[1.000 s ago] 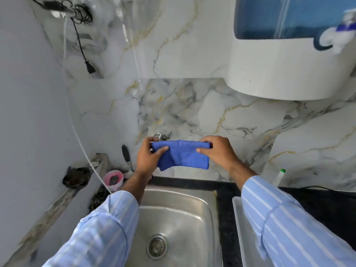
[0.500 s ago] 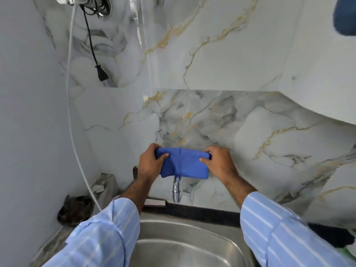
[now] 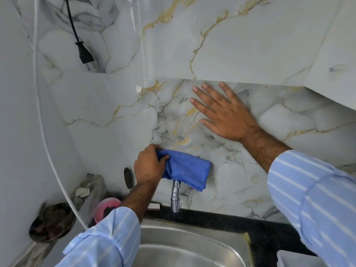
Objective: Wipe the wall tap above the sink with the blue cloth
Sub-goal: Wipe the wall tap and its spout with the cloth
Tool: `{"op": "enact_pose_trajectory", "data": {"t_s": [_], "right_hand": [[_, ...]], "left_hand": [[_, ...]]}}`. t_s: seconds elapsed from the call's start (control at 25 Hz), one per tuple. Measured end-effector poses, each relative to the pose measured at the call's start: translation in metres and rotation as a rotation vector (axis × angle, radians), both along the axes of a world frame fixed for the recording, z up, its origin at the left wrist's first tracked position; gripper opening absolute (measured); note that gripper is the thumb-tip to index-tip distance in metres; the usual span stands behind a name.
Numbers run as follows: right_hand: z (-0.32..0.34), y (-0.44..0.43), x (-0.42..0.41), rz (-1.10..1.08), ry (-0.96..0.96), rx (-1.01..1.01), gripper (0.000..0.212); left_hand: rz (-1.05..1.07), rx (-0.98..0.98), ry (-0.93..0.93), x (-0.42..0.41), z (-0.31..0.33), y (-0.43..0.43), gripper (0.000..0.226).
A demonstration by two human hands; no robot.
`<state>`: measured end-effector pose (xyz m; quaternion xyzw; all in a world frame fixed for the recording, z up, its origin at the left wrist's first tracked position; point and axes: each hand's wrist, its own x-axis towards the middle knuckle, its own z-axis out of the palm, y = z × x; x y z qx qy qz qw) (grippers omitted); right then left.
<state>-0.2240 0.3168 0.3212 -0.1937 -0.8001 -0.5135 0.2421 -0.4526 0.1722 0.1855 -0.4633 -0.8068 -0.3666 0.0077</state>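
A folded blue cloth (image 3: pixel 187 168) lies draped over the top of the chrome wall tap (image 3: pixel 175 197), whose spout hangs down below it above the steel sink (image 3: pixel 185 249). My left hand (image 3: pixel 149 166) grips the cloth's left end and presses it on the tap. The tap's upper part and handle are hidden under the cloth. My right hand (image 3: pixel 224 114) lies flat with spread fingers on the marble wall, up and to the right of the tap, holding nothing.
A black plug (image 3: pixel 85 54) on its cable hangs at the upper left, beside a white hose (image 3: pixel 49 143). On the left ledge sit a dark scrubber (image 3: pixel 52 221) and a pink cup (image 3: pixel 107 208). A dark brush handle (image 3: pixel 128 178) stands near the corner. A white tray corner (image 3: pixel 294 259) shows bottom right.
My right hand let go of the cloth and moved up to rest flat on the wall. My left hand alone now holds the cloth on the tap. The view has moved closer.
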Motion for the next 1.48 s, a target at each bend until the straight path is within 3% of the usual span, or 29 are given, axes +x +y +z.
{"op": "enact_pose_trajectory", "data": {"t_s": [0.08, 0.16, 0.2, 0.32, 0.36, 0.44, 0.48, 0.52, 0.6, 0.64, 0.68, 0.72, 0.8, 0.88, 0.96, 1.0, 1.12, 1.2, 1.28, 1.36, 1.48], "right_hand": [[0.001, 0.013, 0.004, 0.033, -0.018, 0.059, 0.069], [-0.003, 0.021, 0.002, 0.079, 0.004, 0.099, 0.070], [-0.004, 0.022, 0.000, 0.092, 0.011, 0.105, 0.071], [-0.005, 0.023, 0.000, 0.095, 0.015, 0.101, 0.072], [-0.005, 0.023, 0.001, 0.097, 0.010, 0.102, 0.071], [-0.004, 0.023, 0.000, 0.107, 0.003, 0.100, 0.070], [-0.005, 0.022, 0.000, 0.112, 0.004, 0.094, 0.070], [-0.006, 0.023, 0.000, 0.115, 0.006, 0.090, 0.070], [-0.005, 0.023, 0.001, 0.114, 0.008, 0.099, 0.070], [-0.005, 0.023, 0.000, 0.123, 0.014, 0.107, 0.069], [-0.004, 0.023, -0.001, 0.132, 0.020, 0.109, 0.069], [-0.005, 0.023, -0.001, 0.139, 0.022, 0.106, 0.069], [-0.007, 0.025, -0.001, 0.148, 0.015, 0.103, 0.068], [-0.006, 0.025, -0.001, 0.145, 0.022, 0.108, 0.068], [-0.007, 0.025, -0.002, 0.148, 0.027, 0.091, 0.068], [-0.008, 0.025, -0.001, 0.150, 0.025, 0.089, 0.068], [-0.007, 0.025, -0.002, 0.152, 0.023, 0.102, 0.067], [-0.007, 0.025, -0.002, 0.148, 0.023, 0.104, 0.068], [-0.007, 0.024, -0.001, 0.142, 0.028, 0.112, 0.068], [-0.007, 0.024, -0.001, 0.142, 0.029, 0.111, 0.068], [-0.006, 0.023, -0.001, 0.134, 0.028, 0.121, 0.068]], "left_hand": [[0.048, 0.071, 0.154, 0.006, 0.007, -0.005, 0.030], [-0.053, 0.132, 0.209, 0.026, 0.010, -0.005, 0.014], [-0.117, 0.099, 0.210, 0.045, 0.008, -0.005, 0.017], [-0.042, -0.312, 0.080, 0.092, -0.004, 0.006, 0.065], [-0.024, -0.478, 0.088, 0.096, -0.007, 0.016, 0.072], [-0.088, -0.734, 0.100, 0.087, -0.011, 0.038, 0.063], [-0.149, -0.857, 0.011, 0.079, -0.011, 0.045, 0.055], [-0.179, -0.931, -0.198, 0.074, -0.011, 0.047, 0.048], [-0.122, -0.978, -0.621, 0.072, -0.003, 0.053, 0.032], [-0.110, -0.969, -0.693, 0.073, 0.003, 0.054, 0.027], [-0.090, -0.903, -0.614, 0.073, -0.002, 0.058, 0.028], [-0.058, -0.793, -0.406, 0.079, -0.015, 0.054, 0.035], [-0.067, -0.752, -0.036, 0.103, -0.030, 0.009, 0.051], [-0.078, -0.734, -0.038, 0.112, -0.022, -0.002, 0.055], [-0.063, -0.768, 0.117, 0.104, -0.009, 0.013, 0.051], [-0.088, -0.767, 0.043, 0.093, -0.006, 0.029, 0.049], [-0.137, -0.705, -0.473, 0.066, 0.003, 0.043, 0.049], [-0.230, -0.460, -0.664, 0.065, 0.004, 0.029, 0.043], [-0.225, -0.259, -1.086, 0.049, -0.008, 0.013, 0.035], [-0.273, -0.181, -1.461, 0.034, -0.023, 0.008, 0.029], [-0.346, -0.056, -1.718, 0.032, -0.053, 0.004, 0.029]]}}
